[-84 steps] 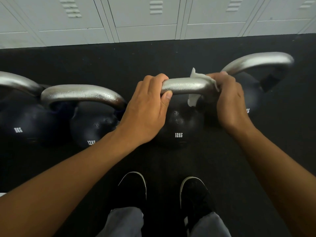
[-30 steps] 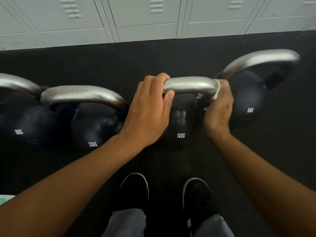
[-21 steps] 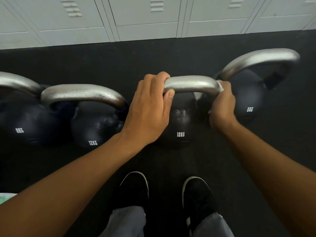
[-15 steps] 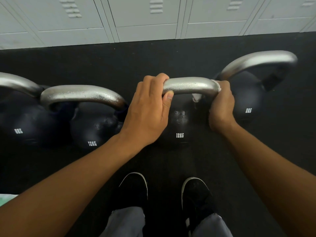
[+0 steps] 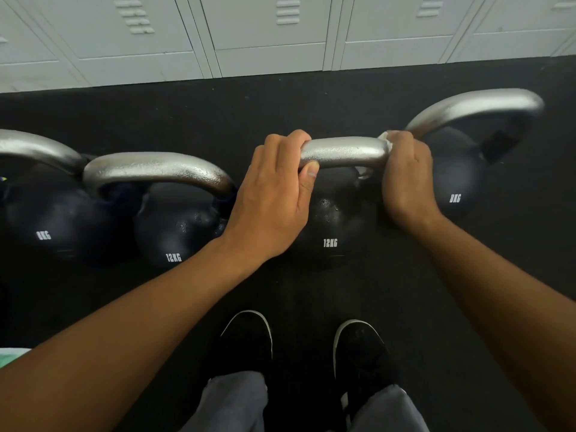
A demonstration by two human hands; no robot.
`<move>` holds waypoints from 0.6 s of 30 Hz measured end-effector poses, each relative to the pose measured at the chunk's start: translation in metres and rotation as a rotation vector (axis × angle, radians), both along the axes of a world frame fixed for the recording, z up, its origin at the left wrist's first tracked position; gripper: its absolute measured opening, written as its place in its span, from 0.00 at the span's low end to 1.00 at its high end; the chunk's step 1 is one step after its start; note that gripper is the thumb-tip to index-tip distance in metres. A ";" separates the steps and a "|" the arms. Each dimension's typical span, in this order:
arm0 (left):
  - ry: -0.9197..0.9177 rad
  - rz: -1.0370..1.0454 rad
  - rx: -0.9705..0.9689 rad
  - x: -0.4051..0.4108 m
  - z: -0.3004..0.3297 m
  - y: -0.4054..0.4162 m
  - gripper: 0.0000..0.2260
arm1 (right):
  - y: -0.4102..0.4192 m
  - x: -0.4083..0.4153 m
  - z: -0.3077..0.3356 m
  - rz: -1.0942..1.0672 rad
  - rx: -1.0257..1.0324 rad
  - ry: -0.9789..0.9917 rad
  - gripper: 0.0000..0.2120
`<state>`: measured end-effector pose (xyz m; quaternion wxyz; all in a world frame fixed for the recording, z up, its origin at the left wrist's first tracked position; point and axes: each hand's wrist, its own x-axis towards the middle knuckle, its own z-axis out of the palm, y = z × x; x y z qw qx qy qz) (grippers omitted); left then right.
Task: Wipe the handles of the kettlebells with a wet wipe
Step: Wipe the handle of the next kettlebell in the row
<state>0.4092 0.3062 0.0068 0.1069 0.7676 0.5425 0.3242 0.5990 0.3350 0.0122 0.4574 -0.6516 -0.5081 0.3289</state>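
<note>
Four kettlebells in a row on black rubbery floor [image 5: 311, 101]: round matte black bodies, arched silver handles with a pitted, cast look. Two marked 12KG; the right end one reads 8KG. Left hand [image 5: 274, 198] wrapped tight round the left end of the handle [image 5: 343, 152] on the third bell [image 5: 330, 226]. Right hand [image 5: 405, 176] clenched round its right end, white wipe [image 5: 385, 139] bunched beneath the fingers. Pale lockers [image 5: 268, 35] behind.

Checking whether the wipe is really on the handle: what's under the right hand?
The right hand grips the handle's right end. Bits of white wipe poke out above and below the fingers. The rest of the wipe and that bend of the handle are covered.
</note>
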 end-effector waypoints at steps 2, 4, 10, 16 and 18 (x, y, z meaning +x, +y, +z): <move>0.004 0.002 0.002 0.000 0.000 0.000 0.18 | -0.008 -0.005 -0.005 -0.042 0.058 -0.020 0.19; 0.007 -0.002 0.004 0.000 0.000 0.000 0.18 | -0.019 -0.014 -0.017 -0.089 0.185 -0.079 0.19; 0.014 -0.003 0.005 0.000 0.000 0.001 0.18 | -0.026 -0.018 -0.027 -0.048 0.318 -0.264 0.20; 0.021 -0.013 -0.003 -0.001 0.001 0.001 0.18 | -0.003 -0.009 0.003 0.020 0.142 -0.358 0.18; 0.025 -0.017 -0.006 -0.001 0.000 0.002 0.18 | -0.013 -0.014 -0.004 0.038 0.248 -0.447 0.18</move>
